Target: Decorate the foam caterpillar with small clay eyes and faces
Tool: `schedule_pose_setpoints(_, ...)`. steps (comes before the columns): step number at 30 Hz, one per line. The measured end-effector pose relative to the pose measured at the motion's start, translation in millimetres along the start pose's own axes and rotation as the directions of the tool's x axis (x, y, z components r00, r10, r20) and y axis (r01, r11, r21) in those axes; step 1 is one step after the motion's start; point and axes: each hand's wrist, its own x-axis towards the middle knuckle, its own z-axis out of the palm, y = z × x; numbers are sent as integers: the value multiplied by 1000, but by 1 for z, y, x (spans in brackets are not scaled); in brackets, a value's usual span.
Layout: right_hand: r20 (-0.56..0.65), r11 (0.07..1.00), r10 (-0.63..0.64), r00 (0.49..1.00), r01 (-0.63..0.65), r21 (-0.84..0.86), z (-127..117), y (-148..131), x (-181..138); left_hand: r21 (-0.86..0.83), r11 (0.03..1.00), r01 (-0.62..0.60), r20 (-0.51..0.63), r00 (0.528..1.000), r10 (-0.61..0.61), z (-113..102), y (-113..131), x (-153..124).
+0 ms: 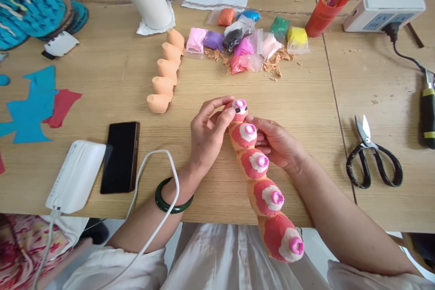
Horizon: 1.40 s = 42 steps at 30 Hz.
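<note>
A strip of egg-carton cups [255,163] runs from the middle of the table toward my lap. Its cups wear red clay with white patches and a pink ring on each tip. On the farthest cup, small black pieces [240,110] sit at both sides of the white. My left hand [212,129] holds that far cup, thumb near the left black piece and fingers around its side. My right hand [277,140] grips the strip from the right, thumb by the far cup and other fingers partly hidden beneath. A second, plain orange egg-carton strip [166,70] stands farther left.
Bagged coloured clay [243,45] lies ahead among scraps. Black-handled scissors [370,156], a red cup [326,13] and a power strip [384,13] are right. A phone [119,157], a power bank [75,176] and blue cut-outs [32,108] lie left. A white cable [175,181] crosses my left forearm.
</note>
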Motion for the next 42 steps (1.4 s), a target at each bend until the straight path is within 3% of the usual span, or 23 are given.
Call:
schedule_pose_setpoints(17, -17, 1000, -3, 1000, 3, -15, 3, 1, -2, 71, 996, -54, -26, 998, 56, 0, -3, 2)
schedule_pose_setpoints(26, -16, 1000, -1, 1000, 0, -23, 3, 0, -2, 24, 999, -31, -36, 999, 32, 3, 0, 2)
schedule_pose_setpoints(42, -51, 1000, 9, 999, -11, -28, 3, -2, -1, 44, 999, -26, 19, 1000, 25, 0, -2, 0)
